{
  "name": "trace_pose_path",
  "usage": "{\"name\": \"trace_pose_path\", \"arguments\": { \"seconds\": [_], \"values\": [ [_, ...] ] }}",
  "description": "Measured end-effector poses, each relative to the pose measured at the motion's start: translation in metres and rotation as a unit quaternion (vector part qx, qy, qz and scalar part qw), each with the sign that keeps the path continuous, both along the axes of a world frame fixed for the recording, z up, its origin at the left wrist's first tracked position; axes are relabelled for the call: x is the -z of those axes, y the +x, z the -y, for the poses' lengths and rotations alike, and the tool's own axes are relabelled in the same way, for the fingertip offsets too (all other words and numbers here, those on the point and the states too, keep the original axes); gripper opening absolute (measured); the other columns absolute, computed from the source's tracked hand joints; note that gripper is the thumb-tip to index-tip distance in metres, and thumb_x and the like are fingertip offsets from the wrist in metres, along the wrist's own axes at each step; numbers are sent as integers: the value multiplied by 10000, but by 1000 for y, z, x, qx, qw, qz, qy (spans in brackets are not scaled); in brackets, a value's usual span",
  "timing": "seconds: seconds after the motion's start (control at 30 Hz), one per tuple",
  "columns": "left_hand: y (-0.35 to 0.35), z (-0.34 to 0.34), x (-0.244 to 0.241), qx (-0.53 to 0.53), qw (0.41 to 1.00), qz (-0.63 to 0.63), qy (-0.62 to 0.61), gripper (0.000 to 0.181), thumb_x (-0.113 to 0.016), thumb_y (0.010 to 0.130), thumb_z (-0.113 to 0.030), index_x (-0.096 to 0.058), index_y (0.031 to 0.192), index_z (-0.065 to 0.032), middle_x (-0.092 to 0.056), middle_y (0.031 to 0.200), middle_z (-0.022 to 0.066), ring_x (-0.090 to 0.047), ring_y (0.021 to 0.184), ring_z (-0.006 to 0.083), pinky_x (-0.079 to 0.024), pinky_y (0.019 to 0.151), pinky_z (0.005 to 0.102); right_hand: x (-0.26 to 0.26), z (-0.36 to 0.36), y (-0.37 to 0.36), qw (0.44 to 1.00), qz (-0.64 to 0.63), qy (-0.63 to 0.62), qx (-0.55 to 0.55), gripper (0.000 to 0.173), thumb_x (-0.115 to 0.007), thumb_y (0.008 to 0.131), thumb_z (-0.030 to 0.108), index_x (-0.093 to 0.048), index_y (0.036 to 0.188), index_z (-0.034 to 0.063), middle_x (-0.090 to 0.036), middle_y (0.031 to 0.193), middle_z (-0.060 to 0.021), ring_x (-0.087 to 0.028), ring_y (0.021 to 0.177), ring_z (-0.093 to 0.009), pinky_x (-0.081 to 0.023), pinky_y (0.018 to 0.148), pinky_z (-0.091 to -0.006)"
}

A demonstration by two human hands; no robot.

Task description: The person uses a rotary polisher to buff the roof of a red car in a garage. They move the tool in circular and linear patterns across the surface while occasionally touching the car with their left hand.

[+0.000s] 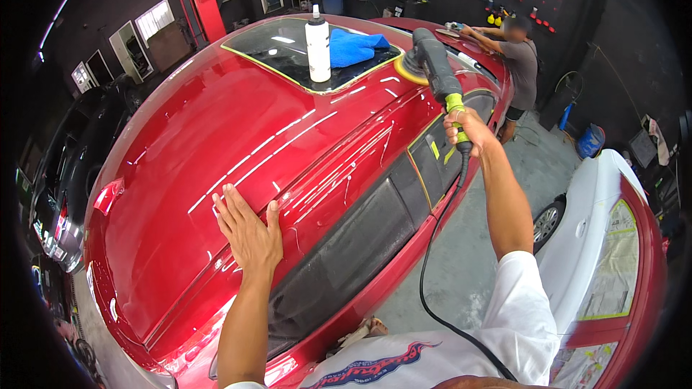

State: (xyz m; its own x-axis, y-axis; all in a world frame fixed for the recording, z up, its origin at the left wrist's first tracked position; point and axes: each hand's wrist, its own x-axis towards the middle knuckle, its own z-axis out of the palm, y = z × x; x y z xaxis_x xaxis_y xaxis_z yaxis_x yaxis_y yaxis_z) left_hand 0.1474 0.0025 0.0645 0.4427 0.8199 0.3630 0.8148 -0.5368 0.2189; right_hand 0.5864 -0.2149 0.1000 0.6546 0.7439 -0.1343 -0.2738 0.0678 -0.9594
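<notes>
My right hand [469,128] grips the yellow-green rear part of a corded electric polisher [437,65]. Its round yellow foam pad [408,71] is at the red car roof [216,124], beside the sunroof corner; whether it spins I cannot tell. Flat, with fingers spread, my left hand [251,232] appears to rest on the roof near a long seam. A white spray-top bottle [319,51] stands upright on the sunroof glass [265,43]. Right behind it lies a crumpled blue microfiber cloth [357,48]. Yellow-green masking tape edges the glass.
The polisher's black cord [424,281] hangs past the side windows [346,243] towards my right side. A co-worker [519,65] bends over the car's far end with a power tool. Behind me on the right stands a white-and-red car [573,248]; a dark car [81,167] is at left.
</notes>
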Motion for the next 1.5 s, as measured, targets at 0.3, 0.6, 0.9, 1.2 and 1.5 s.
{"name": "trace_pose_path", "arguments": {
  "seconds": [0.3, 0.6, 0.9, 1.2, 1.5],
  "values": [
    [-2, 3, 0, 3, 1000, -4, 3, 887, -383, 1080, -583, -102, 1634, 50, -176, 1707, 231, -32, 1607, 399, -116, 1293, 550, -16, 6, -76, 999, 10, -7, -33, 127, -602, 884, 45, -510, 972, 40, -541, 789, -48, -516, 580, -106, -467, 478, -278],
    [-1, 4, 1, 8, 1000, -3, 17, 888, -400, 1080, -569, -92, 1633, 54, -182, 1706, 233, -56, 1605, 398, -117, 1298, 529, -25, 18, -140, 997, 23, -1, -70, 157, -617, 876, 42, -516, 998, 40, -552, 782, -44, -529, 565, -113, -478, 479, -299],
    [-1, 6, 3, -16, 999, -12, 31, 813, -394, 1100, -514, -137, 1632, 45, -197, 1710, 203, -89, 1606, 369, -154, 1295, 513, -15, 17, -135, 992, 83, -49, -84, 149, -632, 865, 100, -528, 964, 60, -542, 711, -34, -537, 544, -121, -431, 454, -283],
    [0, 3, 3, -8, 999, -15, 30, 824, -400, 1096, -514, -120, 1632, 46, -195, 1709, 208, -83, 1604, 381, -151, 1294, 517, -5, 11, -32, 999, 37, 8, -12, 132, -620, 887, 65, -531, 977, 29, -550, 751, -45, -511, 542, -111, -461, 453, -280],
    [-2, 0, 2, -9, 1000, -25, 2, 875, -433, 1074, -524, -73, 1636, 43, -165, 1711, 218, -43, 1608, 392, -136, 1292, 544, 5, -15, 74, 1000, -15, 11, 14, 147, -624, 900, 60, -531, 1015, 52, -538, 757, -14, -508, 567, -87, -460, 490, -257]
  ]
}}
